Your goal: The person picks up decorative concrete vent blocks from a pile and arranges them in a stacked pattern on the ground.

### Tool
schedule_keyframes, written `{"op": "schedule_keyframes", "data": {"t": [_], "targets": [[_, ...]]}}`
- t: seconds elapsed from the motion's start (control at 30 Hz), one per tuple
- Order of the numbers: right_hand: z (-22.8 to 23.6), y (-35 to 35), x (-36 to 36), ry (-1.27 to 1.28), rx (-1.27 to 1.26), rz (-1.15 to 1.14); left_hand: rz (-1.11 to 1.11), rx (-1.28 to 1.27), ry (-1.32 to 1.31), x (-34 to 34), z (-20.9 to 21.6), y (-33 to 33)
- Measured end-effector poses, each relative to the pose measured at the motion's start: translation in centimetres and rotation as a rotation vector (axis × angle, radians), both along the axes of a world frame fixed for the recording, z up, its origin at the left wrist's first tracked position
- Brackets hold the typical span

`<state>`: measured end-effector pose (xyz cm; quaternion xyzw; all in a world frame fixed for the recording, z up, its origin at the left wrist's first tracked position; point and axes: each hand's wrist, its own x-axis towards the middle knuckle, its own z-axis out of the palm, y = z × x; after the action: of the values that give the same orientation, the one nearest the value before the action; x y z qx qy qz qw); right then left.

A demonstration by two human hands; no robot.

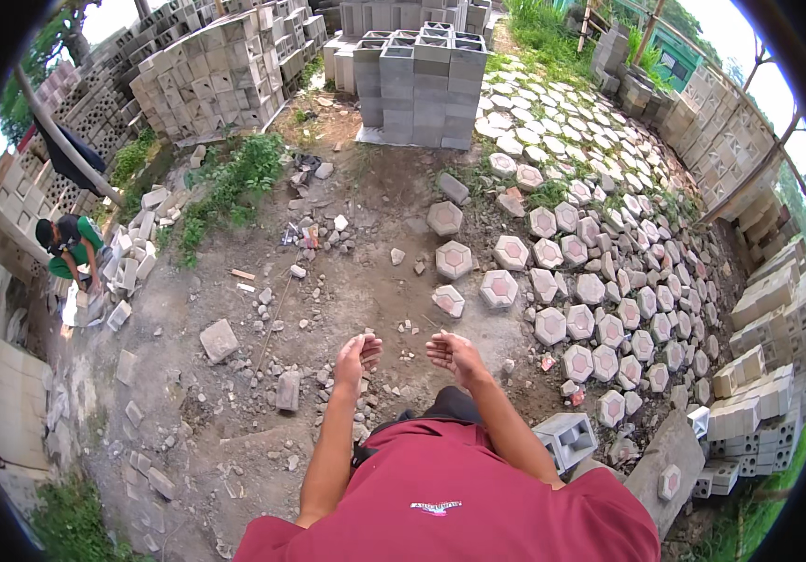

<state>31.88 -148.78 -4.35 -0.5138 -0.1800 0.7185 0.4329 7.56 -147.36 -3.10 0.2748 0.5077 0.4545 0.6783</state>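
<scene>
Bare dirt yard [234,450], block stacks far. Both arms reach forward, left hand [356,359] and right hand [454,354] empty, palms facing, fingers loosely curled and apart. Nearest, just beyond them, lies a hexagonal paver [448,300]: likely heavy, stiff, rough concrete, best gripped under opposite edges.

This is an open-air yard where concrete blocks and pavers are made and stored. Stacks of grey hollow blocks [417,80] stand at the far edge of the bare dirt ground [347,281], with more piled along the left and right edges. Hexagonal pavers [590,281] lie in rows across the right side. Broken rubble [219,339] litters the dirt, weeds [234,183] grow through, and a crouching person [71,248] works by the left stacks
</scene>
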Motion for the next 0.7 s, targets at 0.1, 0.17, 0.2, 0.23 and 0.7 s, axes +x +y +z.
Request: {"op": "schedule_keyframes", "data": {"t": [0.1, 0.17, 0.2, 0.23, 0.7], "targets": [[0.3, 3.4, -0.2, 0.049, -0.006, -0.002, 0.049, -0.074, -0.041, -0.7, -1.2, 2.5], [-0.1, 5.6, 0.3, 0.062, -0.040, -0.015, 0.066, -0.105, -0.048, -0.3, -1.9, 4.2], [-0.2, 7.0, 0.6, 0.069, -0.050, -0.021, 0.056, -0.117, -0.056, 0.1, -2.2, 5.3], [-0.4, 8.5, 0.8, 0.081, -0.058, -0.027, 0.049, -0.129, -0.063, 0.5, -2.6, 6.5], [3.2, 41.2, 3.5, 0.047, 0.047, 0.021, -0.063, 0.059, 0.067, 4.2, 0.8, 38.6]]}}
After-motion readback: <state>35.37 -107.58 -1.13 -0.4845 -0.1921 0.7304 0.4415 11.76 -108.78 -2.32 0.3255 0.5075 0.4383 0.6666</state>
